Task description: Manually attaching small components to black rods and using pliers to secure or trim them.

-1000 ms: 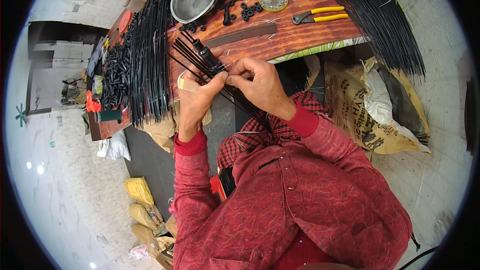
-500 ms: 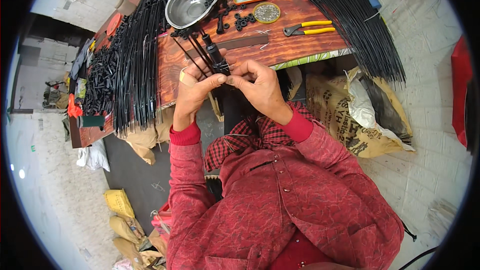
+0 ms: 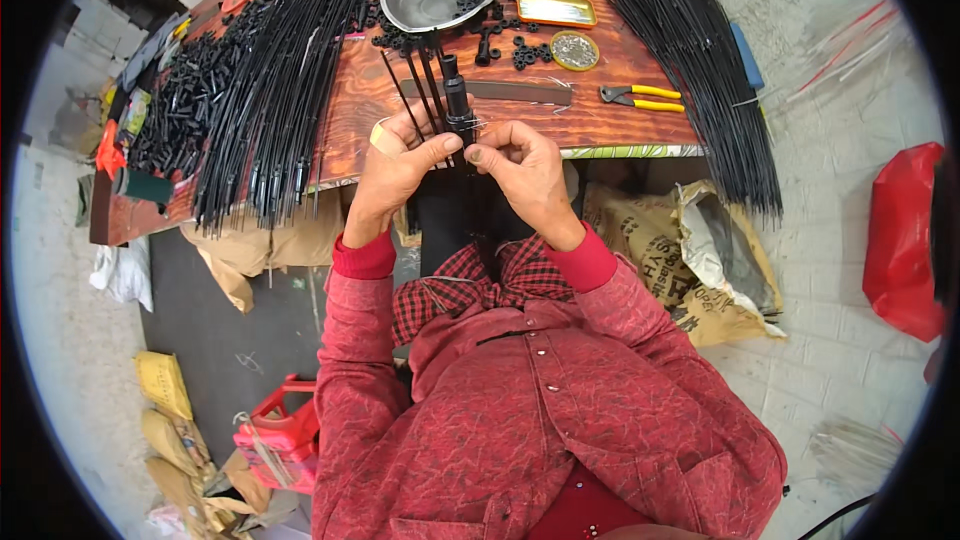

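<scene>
My left hand (image 3: pixel 395 175) is closed around a black stepped plastic tube (image 3: pixel 456 95), held upright over the near table edge. Several thin black rods (image 3: pixel 413 88) rise beside the tube from the same hand. A pale patch, like a bandage, wraps that hand near the thumb. Against the tube's lower end, my right hand (image 3: pixel 528 175) has its thumb and fingers pinched together. Thin silvery wires or pins (image 3: pixel 478 124) stick out there, close to both hands' fingertips. Whatever lies inside the right-hand pinch is too small to make out.
On the wooden table (image 3: pixel 370 130) are a metal bowl (image 3: pixel 430 15), a tray of pins (image 3: pixel 556 9), a round tin (image 3: pixel 575 51), yellow-handled pliers (image 3: pixel 645 98) and a brown strip (image 3: pixel 510 92). Black rod bundles (image 3: pixel 265 120) line both sides. An open sack (image 3: pixel 640 230) stands below right.
The whole view has shifted, so the table items sit farther right in it. Both hands keep nearly the same grip at the tube, and the silvery wires beside it show more clearly.
</scene>
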Available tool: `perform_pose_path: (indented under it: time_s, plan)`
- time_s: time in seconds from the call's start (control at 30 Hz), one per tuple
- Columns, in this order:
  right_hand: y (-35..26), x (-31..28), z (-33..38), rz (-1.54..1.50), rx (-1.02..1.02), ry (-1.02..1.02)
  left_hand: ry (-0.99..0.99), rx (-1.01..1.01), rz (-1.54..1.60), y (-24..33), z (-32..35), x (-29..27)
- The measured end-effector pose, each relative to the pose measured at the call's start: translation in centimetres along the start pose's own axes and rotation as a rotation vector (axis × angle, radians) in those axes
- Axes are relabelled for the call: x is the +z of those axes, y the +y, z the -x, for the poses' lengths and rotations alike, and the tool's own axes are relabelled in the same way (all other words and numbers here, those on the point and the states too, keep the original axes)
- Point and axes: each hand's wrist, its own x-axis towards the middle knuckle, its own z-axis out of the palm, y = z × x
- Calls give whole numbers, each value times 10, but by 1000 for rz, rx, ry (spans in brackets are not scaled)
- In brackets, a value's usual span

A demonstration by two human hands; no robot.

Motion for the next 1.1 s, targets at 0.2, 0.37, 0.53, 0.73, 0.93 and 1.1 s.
perform_pose_path:
  time_s: [0.2,0.37,0.53,0.73,0.93,1.1]
  plan:
    - [3,3,-4,26,38,-23,26,13,11,-2,3,-3]
    - [-4,15,3,71,-23,82,45,-9,72,-3,2,-7]
    - [-5,19,2,230,-170,189,54,-52,54,-3,0,-9]
    - [-12,18,3,334,-204,178,87,-48,58,1,-1,-1]
    - [-10,10,-2,279,-191,103,98,-51,48,5,0,4]
    - [-13,8,-4,346,-243,82,143,-32,0,4,0,6]
